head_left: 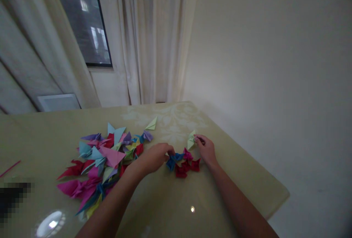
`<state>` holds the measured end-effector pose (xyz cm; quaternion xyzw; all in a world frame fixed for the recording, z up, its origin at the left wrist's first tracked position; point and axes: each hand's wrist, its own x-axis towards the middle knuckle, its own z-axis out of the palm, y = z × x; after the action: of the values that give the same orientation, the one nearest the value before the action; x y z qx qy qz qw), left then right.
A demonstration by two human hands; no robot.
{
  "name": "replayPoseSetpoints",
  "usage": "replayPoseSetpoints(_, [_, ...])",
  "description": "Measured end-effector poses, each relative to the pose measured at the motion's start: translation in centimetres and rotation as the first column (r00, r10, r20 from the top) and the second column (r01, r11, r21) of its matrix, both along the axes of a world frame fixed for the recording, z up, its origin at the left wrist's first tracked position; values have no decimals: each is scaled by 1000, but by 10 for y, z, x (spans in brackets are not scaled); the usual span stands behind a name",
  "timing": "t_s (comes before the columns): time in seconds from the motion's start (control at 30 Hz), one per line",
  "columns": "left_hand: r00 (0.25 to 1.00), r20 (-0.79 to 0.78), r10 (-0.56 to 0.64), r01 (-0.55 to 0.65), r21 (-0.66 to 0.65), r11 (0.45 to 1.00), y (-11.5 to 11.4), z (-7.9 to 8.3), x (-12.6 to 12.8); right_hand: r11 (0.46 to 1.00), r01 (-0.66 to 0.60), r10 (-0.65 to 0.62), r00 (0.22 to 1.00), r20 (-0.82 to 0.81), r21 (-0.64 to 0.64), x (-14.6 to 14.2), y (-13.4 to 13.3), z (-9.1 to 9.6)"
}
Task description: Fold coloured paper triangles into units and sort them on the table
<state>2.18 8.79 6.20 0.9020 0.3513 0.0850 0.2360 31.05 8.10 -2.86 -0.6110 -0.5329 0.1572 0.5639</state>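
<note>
My left hand (pixel 157 156) is closed, its fingertips pinching the blue end of a small joined chain of folded paper pieces (pixel 183 163), blue, pink and red, lying on the table (pixel 170 194). My right hand (pixel 205 149) is closed on a pale green folded paper piece (pixel 191 140), held just above the chain's far end. To the left lies a big loose pile of coloured folded paper pieces (pixel 99 161).
A single pale green folded piece (pixel 152 123) lies apart near the table's far side. A pink stick (pixel 10 168) rests at the left edge. Curtains (pixel 148 36) and a window (pixel 82 18) stand behind; the table's right edge (pixel 247 153) runs close to the wall.
</note>
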Motion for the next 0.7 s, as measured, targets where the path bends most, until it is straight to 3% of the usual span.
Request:
replayPoseSetpoints(0.07, [988, 11, 155, -155, 126, 980, 8, 1, -10, 1000, 6, -6, 1000, 12, 1, 0, 1, -1])
replayPoseSetpoints(0.17, [891, -65, 450, -389, 403, 828, 22, -3, -31, 1000, 3, -3, 1000, 22, 5, -1, 1, -1])
replayPoseSetpoints(0.23, [816, -119, 565, -445, 496, 746, 30, -8, -45, 1000, 5, -5, 1000, 26, 1, -1, 2, -1])
replayPoseSetpoints(0.37, [791, -207, 575, -448, 444, 776, 39, -18, -60, 1000, 9, -8, 999, 50, -8, 0, 2, -1])
replayPoseSetpoints(0.5, [792, -204, 575, -460, 418, 783, 43, -15, -66, 1000, 19, -19, 998, 67, 4, -1, 0, 1])
replayPoseSetpoints(0.63, [817, 136, 560, -565, 379, 733, 45, -1, -69, 999, 44, -46, 994, 94, 27, -2, -2, 1])
replayPoseSetpoints(0.7, [798, 344, 496, -590, 274, 760, 44, 8, -66, 998, 48, -51, 992, 113, 29, -3, -2, 0])
